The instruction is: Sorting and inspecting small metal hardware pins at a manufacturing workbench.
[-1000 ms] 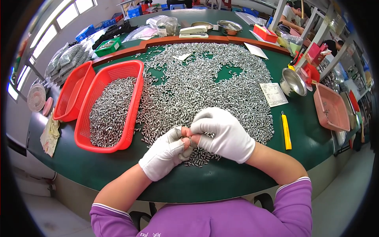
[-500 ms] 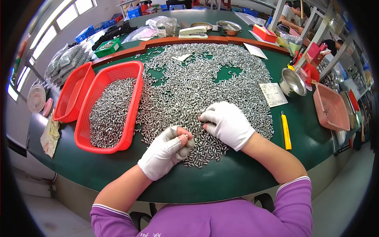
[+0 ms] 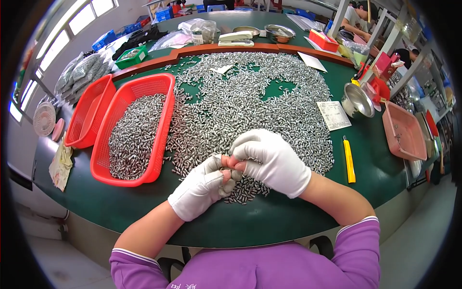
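A wide layer of small silvery metal pieces (image 3: 216, 115) covers the middle of the green table. Over its near edge, my left hand (image 3: 202, 188), in a white glove with bare fingertips, is closed with its fingers curled. My right hand (image 3: 272, 159), gloved the same way, meets it from the right, thumb and forefinger pinched against the left fingertips. Whatever lies between the fingers is too small and hidden to make out. To the left, a red plastic basket (image 3: 168, 103) holds a heap of the same metal pieces.
A second red basket (image 3: 79, 125) stands farther left, beside a stained cloth (image 3: 61, 166). On the right lie a yellow cutter knife (image 3: 349, 161), a printed slip (image 3: 333, 115), a metal bowl (image 3: 357, 101) and a pink tray (image 3: 404, 130). A wooden strip (image 3: 192, 51) borders the far side.
My right hand has come off the metal pieces and moved left and toward me, so its fingertips now meet those of my left hand. The left hand has barely moved.
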Available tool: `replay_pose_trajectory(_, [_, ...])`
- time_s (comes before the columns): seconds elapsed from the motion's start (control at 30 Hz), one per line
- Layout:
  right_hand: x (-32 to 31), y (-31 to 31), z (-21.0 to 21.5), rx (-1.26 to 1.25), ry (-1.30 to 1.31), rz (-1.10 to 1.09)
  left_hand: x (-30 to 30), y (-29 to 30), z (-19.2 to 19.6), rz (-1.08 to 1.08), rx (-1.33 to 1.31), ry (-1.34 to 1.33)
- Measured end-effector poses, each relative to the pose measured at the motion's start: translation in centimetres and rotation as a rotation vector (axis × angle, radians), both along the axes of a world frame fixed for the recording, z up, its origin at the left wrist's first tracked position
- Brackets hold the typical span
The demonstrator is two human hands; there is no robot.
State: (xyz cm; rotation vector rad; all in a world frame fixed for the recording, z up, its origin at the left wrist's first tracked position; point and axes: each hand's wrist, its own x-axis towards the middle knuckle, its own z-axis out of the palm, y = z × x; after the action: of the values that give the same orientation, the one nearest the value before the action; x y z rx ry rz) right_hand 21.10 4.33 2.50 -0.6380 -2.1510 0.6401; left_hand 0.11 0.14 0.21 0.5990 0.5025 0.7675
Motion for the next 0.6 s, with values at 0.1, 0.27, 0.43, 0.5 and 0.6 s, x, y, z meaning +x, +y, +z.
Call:
replay_pose_trajectory(0.1, [-0.3, -0.4, -0.3, 0.007, -0.008, 0.033, 0.0, -0.1, -0.1, 0.013, 0.01, 0.037])
replay_pose_trajectory(0.27, [-0.1, -0.2, 0.1, 0.074, -0.066, -0.096, -0.3, 0.1, -0.4, -0.011, 0.027, 0.057])
replay_pose_trajectory(0.43, [1.1, 1.3, -1.8, 0.201, -0.423, -0.306, -0.3, 0.0, -0.3, 0.018, 0.039, 0.082])
replay_pose_trajectory(0.5, [1.4, 1.6, -2.4, 0.121, -0.503, -0.281, -0.3, 0.0, -0.2, 0.012, 0.044, 0.078])
replay_pose_trajectory(0.6, [1.1, 1.5, -2.3, 0.168, -0.459, -0.28, -0.3, 0.1, -0.3, 0.016, 0.044, 0.084])
